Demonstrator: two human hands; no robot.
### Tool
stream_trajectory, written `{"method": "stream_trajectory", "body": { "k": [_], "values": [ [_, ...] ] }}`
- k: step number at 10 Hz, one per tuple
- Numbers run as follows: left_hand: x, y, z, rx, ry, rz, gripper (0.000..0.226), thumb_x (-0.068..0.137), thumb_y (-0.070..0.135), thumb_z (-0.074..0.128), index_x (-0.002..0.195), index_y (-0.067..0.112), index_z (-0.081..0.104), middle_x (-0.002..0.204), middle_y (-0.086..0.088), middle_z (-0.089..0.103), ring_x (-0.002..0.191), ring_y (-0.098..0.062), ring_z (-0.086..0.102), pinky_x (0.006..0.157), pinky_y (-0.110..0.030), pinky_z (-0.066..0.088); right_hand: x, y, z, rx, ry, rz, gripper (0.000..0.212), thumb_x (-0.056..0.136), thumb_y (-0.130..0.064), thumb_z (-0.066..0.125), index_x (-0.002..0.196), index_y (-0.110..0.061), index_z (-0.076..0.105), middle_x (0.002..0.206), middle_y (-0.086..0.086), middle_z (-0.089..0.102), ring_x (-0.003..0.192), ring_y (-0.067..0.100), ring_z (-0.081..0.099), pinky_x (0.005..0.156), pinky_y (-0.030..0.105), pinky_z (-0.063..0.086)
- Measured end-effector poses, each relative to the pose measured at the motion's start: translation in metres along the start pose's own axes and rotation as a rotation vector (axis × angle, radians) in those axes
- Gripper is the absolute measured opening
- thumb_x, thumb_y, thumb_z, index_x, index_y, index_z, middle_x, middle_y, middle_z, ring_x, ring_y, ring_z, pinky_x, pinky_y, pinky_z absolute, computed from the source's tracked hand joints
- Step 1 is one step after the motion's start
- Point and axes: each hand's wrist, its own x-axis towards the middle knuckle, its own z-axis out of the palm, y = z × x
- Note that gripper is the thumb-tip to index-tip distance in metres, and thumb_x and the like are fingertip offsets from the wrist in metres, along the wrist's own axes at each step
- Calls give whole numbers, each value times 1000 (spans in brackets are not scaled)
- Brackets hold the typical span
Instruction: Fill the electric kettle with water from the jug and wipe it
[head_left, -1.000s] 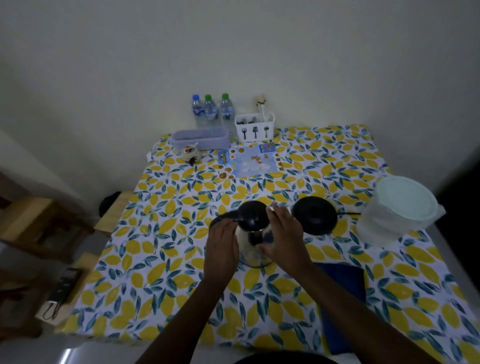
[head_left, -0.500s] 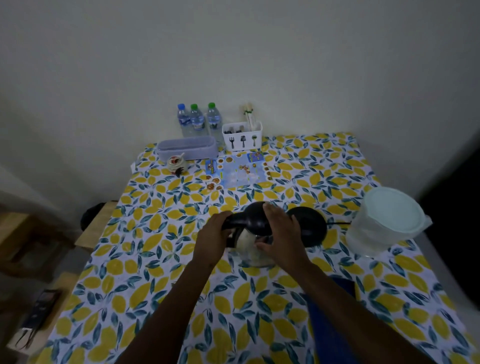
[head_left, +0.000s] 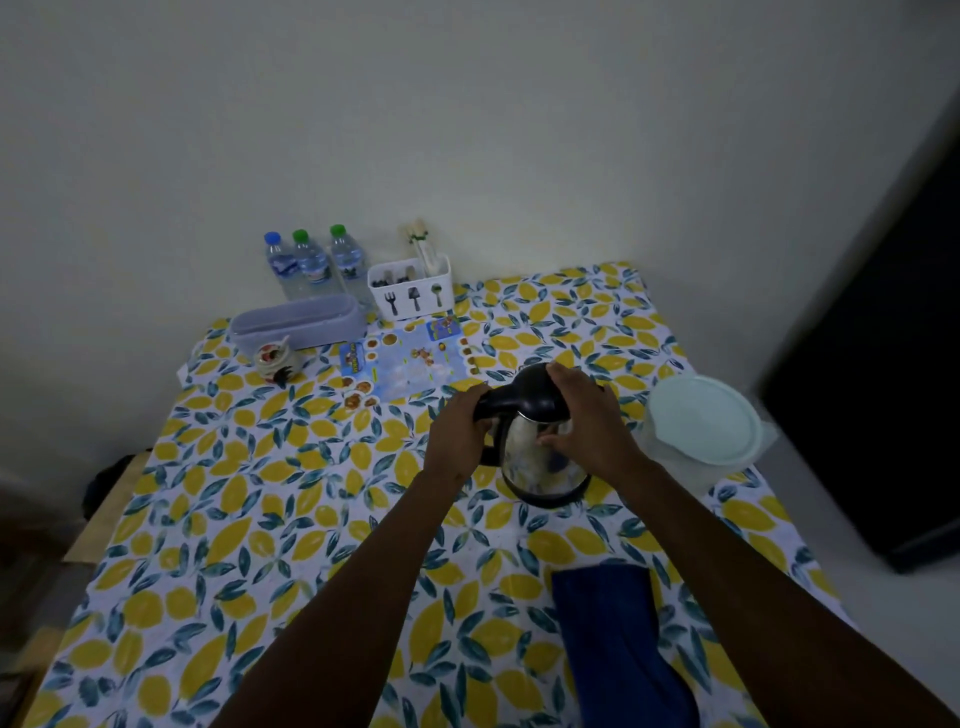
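The electric kettle (head_left: 540, 467), shiny steel with a black lid and handle, stands upright at the middle of the lemon-print table (head_left: 260, 519). My left hand (head_left: 457, 436) is closed around its black handle. My right hand (head_left: 592, 421) grips the lid and upper body from the right. A black ring shows under the kettle; the separate base is hidden. The translucent water jug (head_left: 701, 431) with a pale green lid stands just right of the kettle. A dark blue cloth (head_left: 613, 634) lies near the front edge.
Along the back wall stand three water bottles (head_left: 311, 265), a white cutlery caddy (head_left: 410, 291) and a lavender tub (head_left: 296, 322). A small ceramic figure (head_left: 278, 358) and a printed blue sheet (head_left: 410, 364) lie behind the kettle. Wooden furniture sits at left.
Both hands have carried the kettle to the right, onto the spot where the black round base was showing. The base is now covered. The jug and cloth have not moved.
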Motion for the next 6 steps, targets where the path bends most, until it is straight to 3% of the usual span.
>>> {"method": "stream_trajectory", "body": {
  "k": [2,4,5,6],
  "values": [
    [7,2,12,20,-1,-12,37,95,15,53,132,16,49,127,-13,58,116,-31,53,99,-41,44,3,15,11,8,-29,-2,100,66,-36,83,146,-17,26,150,7,38,141,31,30,113,60,16],
    [9,3,7,62,-57,-21,45,96,18,51,140,16,41,140,-12,50,129,-32,45,104,-39,37,7,19,13,-6,-66,1,104,70,-42,79,150,-18,17,158,6,23,147,31,13,114,58,10],
    [3,9,-6,105,-46,16,55,98,23,50,147,14,28,155,-11,30,145,-33,20,115,-47,24,13,9,9,-96,-45,-47,97,78,-57,65,151,-19,15,162,1,10,148,28,2,114,58,7],
    [1,9,-21,153,-7,60,56,99,28,47,149,16,23,159,-7,20,148,-32,6,118,-50,15,22,-1,4,-84,-46,-83,91,83,-59,57,152,-20,13,162,-1,6,148,24,-3,116,56,3]
  ]
}}
